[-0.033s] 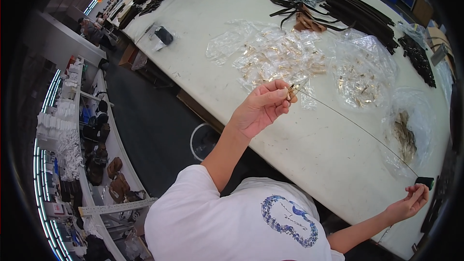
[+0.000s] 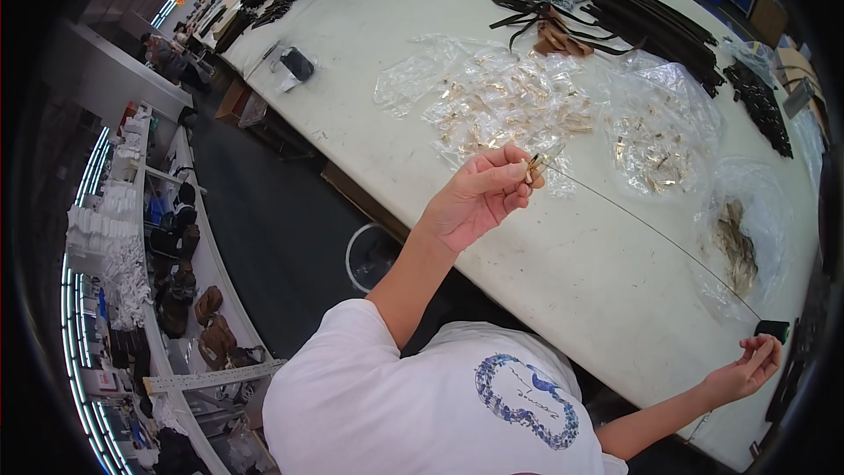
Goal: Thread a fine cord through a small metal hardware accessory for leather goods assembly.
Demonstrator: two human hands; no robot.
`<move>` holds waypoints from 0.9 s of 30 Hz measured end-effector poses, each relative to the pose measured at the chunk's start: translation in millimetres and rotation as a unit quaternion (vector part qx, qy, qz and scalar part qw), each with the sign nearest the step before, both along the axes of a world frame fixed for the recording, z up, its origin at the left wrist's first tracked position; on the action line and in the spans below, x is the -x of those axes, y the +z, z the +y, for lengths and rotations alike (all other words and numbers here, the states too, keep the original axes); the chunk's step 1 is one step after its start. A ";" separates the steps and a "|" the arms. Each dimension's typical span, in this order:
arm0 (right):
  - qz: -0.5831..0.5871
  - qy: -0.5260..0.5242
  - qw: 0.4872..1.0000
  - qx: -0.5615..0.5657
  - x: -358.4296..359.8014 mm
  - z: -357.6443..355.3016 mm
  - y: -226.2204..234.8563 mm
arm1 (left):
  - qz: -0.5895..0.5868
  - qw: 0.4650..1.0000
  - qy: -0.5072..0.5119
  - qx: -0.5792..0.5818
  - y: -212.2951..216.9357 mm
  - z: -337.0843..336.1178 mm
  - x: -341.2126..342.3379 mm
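My left hand (image 2: 479,198) is raised over the table's near edge, thumb and fingers closed on a small gold-coloured metal piece (image 2: 533,168). A thin dark thread (image 2: 646,223) runs taut from there down to the right. At its other end, my right hand (image 2: 745,371) has its fingertips pinched together on the thread, though the exact grip is too small to make out. A dark green thread spool (image 2: 773,331) stands just beyond those fingertips. Behind my left hand lies a heap of small gold-coloured pieces in clear plastic bags (image 2: 514,101).
More bagged pieces (image 2: 655,145) and an open plastic bag with brownish contents (image 2: 737,246) lie on the white table (image 2: 369,132). Dark strips (image 2: 651,22) are stacked at the back. A black spool (image 2: 297,63) stands far left. Shelves (image 2: 207,299) line the aisle left.
My left hand has shifted very slightly to the right, and the gold-coloured piece is turned a little in its fingers. My right hand has barely moved.
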State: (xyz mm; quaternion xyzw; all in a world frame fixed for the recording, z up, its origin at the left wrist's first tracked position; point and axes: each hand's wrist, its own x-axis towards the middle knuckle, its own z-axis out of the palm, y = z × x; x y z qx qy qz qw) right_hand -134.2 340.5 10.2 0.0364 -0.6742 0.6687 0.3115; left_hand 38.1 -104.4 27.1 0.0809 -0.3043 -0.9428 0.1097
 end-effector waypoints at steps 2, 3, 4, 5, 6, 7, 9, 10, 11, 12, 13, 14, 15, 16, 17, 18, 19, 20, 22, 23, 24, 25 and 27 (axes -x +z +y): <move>-0.020 -0.004 0.997 0.069 -7.2 -14.8 22.6 | -0.005 1.000 -0.025 -0.005 -2.2 6.3 6.7; -0.037 -0.003 0.990 0.138 -9.9 -19.8 29.4 | -0.007 1.000 -0.024 0.000 -3.4 8.3 9.7; -0.037 -0.007 0.991 0.132 -5.8 -9.3 28.3 | -0.008 1.000 -0.023 -0.001 -5.1 10.1 10.1; -0.023 0.110 0.964 0.239 1.1 10.1 25.9 | -0.008 0.999 -0.033 -0.009 -6.3 10.9 11.2; -0.009 0.224 0.914 0.339 1.9 28.3 24.1 | -0.007 1.000 -0.022 0.012 -5.9 8.6 9.4; -0.009 0.208 0.919 0.334 -4.0 35.1 27.0 | -0.007 0.999 -0.017 0.035 -4.9 9.8 9.2; 0.098 0.369 0.816 0.433 -11.6 28.6 36.9 | -0.018 0.999 -0.030 0.030 -4.9 11.0 8.2; 0.093 0.363 0.844 0.383 -22.4 16.7 45.6 | -0.007 0.998 -0.024 0.052 -5.3 11.6 7.5; 0.086 0.359 0.867 0.335 -32.4 -3.3 53.9 | 0.005 0.997 -0.015 0.076 -5.8 12.6 8.1; 0.043 0.271 0.926 0.259 -44.4 -25.3 55.6 | 0.001 0.997 -0.031 0.070 -7.9 13.6 8.8; 0.023 0.225 0.964 0.141 -50.5 -52.3 55.3 | 0.020 0.995 -0.039 0.085 -10.1 16.8 12.2; 0.011 0.227 0.972 0.058 -57.5 -89.4 55.1 | 0.040 0.993 -0.041 0.102 -11.8 20.1 16.2; -0.026 0.306 0.951 0.032 -61.7 -118.7 50.2 | 0.035 0.994 -0.043 0.099 -11.3 22.2 11.1; -0.078 0.365 0.927 0.041 -68.3 -137.8 43.4 | 0.036 0.991 -0.052 0.116 -10.3 27.3 12.5; -0.084 0.410 0.908 0.024 -70.9 -150.2 34.8 | 0.038 0.988 -0.058 0.137 -6.0 33.5 13.6; -0.106 0.426 0.898 0.016 -74.7 -161.1 28.4 | 0.035 0.988 -0.070 0.131 -5.4 37.8 14.3; -0.109 0.449 0.886 0.038 -77.1 -171.0 23.2 | 0.045 0.983 -0.086 0.156 -2.9 42.8 13.6; -0.090 0.454 0.886 0.039 -77.2 -179.0 17.6 | 0.056 0.977 -0.100 0.182 -1.6 46.6 14.8; -0.081 0.455 0.887 0.023 -76.8 -184.8 15.3 | 0.051 0.974 -0.112 0.192 2.1 54.6 15.6; -0.069 0.462 0.884 0.007 -77.5 -186.5 14.8 | 0.048 0.971 -0.117 0.204 2.8 56.9 15.4; -0.070 0.458 0.886 0.002 -78.7 -187.4 14.2 | 0.046 0.971 -0.121 0.202 1.8 57.8 15.3; -0.072 0.457 0.887 0.003 -80.1 -187.8 14.6 | 0.047 0.969 -0.128 0.207 0.1 58.0 14.7; -0.086 0.459 0.884 0.009 -82.0 -188.2 16.8 | 0.048 0.967 -0.137 0.211 -0.6 59.0 14.9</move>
